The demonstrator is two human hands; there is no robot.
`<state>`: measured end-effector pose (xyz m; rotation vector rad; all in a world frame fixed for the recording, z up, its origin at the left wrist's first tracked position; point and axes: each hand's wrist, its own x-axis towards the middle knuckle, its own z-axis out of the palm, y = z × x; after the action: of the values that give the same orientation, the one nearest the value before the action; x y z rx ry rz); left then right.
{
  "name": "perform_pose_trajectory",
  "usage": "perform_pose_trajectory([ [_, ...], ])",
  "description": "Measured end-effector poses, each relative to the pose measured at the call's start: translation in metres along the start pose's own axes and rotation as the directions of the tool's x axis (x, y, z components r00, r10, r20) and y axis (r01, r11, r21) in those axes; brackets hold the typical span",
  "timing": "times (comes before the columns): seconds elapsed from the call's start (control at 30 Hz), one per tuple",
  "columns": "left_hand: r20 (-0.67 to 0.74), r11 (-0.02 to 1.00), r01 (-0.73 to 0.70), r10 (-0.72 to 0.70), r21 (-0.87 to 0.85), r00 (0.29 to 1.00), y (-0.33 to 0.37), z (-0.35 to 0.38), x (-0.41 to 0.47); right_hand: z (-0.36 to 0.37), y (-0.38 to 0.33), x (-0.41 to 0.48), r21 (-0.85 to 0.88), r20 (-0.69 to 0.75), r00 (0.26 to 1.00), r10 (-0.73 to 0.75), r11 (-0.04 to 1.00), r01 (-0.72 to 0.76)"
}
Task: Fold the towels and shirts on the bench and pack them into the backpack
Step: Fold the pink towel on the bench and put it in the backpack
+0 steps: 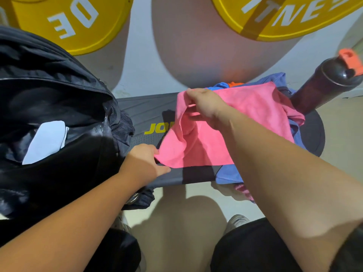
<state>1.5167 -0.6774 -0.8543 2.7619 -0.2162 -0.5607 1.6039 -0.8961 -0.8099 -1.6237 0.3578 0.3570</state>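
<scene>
Sagging between two grips, pink towel (196,146) — left hand (145,160) pinches its corner, right hand (206,105) its edge.

Yellow "JO" stood on bench (143,108), rest hidden under towel (206,142). White "TNE" showed on right plate (294,26), ends cut off. Left plate (39,20) carried white "OE", tilted; reading uncertain.

1. We see a plain pink towel (206,138) at centre frame, lying over a blue garment (227,177).
2. At left, we find the backpack (49,95) black, with a pale white cloth (47,140) inside.
3. We note the tabletop (145,110) is dark grey with yellow lettering.
4. Along the top, we see yellow plates (39,20) with white letters.
</scene>
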Motion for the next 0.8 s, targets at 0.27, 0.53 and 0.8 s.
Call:
perform_pose_trajectory([
  [0.27, -0.214, 0.979, -0.062, 0.103, 0.192, 0.971, -0.016, -0.028, -0.008, 0.050, -0.047, 0.040, 0.032, 0.172, 0.985, 0.005, 0.999, -0.010],
  [0.53, 0.043, 0.998, -0.058, 0.056, 0.035, 0.997, 0.000, -0.033, -0.004, 0.055, -0.035, 0.066, -0.088, 0.187, 0.982, 0.041, 0.996, -0.024],
  [0.8, 0.012, 0.944, -0.331, 0.331, 0.004, 0.944, 0.064, 0.019, 0.035, -0.052, 0.010, 0.078, -0.165, -0.148, 0.989, 0.000, 0.986, -0.024],
])
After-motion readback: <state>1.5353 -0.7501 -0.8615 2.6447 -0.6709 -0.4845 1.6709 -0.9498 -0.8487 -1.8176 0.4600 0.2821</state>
